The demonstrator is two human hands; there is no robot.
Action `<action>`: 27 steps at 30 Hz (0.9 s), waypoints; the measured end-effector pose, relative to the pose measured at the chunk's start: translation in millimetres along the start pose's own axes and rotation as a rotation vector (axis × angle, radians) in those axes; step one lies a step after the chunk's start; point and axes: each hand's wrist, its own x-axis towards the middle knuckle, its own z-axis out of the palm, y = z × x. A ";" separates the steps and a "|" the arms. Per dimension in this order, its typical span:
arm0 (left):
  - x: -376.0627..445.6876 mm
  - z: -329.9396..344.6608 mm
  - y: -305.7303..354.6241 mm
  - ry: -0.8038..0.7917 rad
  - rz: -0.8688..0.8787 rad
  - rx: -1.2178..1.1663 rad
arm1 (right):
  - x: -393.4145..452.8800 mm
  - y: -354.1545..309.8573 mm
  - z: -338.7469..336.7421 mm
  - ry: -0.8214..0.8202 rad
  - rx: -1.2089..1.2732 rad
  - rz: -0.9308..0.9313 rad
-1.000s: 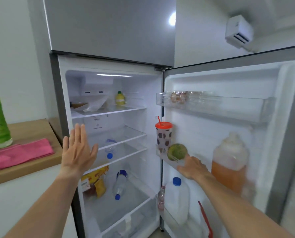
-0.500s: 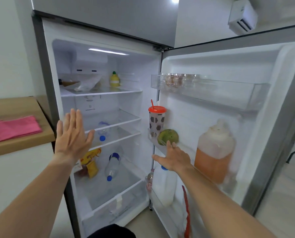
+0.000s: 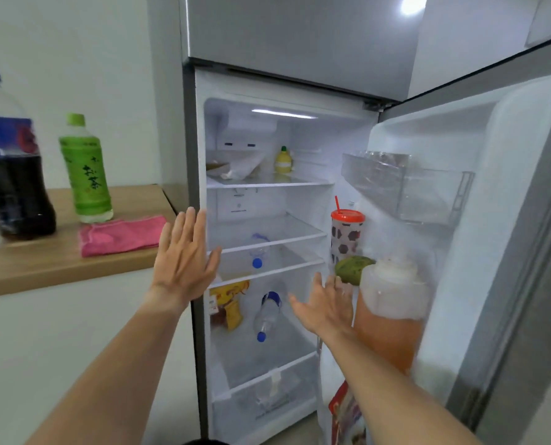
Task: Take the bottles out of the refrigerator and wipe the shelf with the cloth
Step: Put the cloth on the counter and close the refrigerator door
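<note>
Two bare hands are up in front of the open fridge, and neither holds anything. My left hand is raised with the palm toward the fridge, fingers straight, close together and pointing up, thumb out to the side; it covers the fridge's left edge. My right hand sits lower, at the gap between the fridge body and its door, fingers loosely spread and palm forward. Between my hands, and a little below them, a clear bottle with a blue cap lies on its side on a lower shelf, cap toward me. Just right of my left hand a second blue-capped bottle shows through the glass shelf above it; I cannot tell which level it rests on. Below my left hand, yellow packets sit at the shelf's left end. Just beyond my right fingertips a green fruit lies in the door rack, with a red-lidded cup above it and an orange jug directly to the right. Left of my left hand, the folded pink cloth lies on the wooden counter, touching nothing of mine. Farther left stand a green bottle and a cola bottle.
</note>
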 end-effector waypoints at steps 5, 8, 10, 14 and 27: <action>-16.0 -11.9 -28.4 -0.046 -0.033 0.060 | -4.4 -42.9 12.2 0.031 0.048 -0.116; -23.3 -18.8 -47.4 -0.028 -0.113 0.071 | -8.0 -70.8 16.7 0.050 0.097 -0.201; -29.0 -21.9 -57.9 -0.029 -0.149 0.070 | -11.4 -83.6 17.5 0.067 0.121 -0.247; -40.6 -22.7 -72.6 -0.055 -0.173 0.064 | -19.0 -108.6 8.5 0.116 0.175 -0.329; -46.1 -20.5 -79.6 -0.146 -0.227 0.143 | -42.9 -170.7 -57.0 0.231 0.405 -0.526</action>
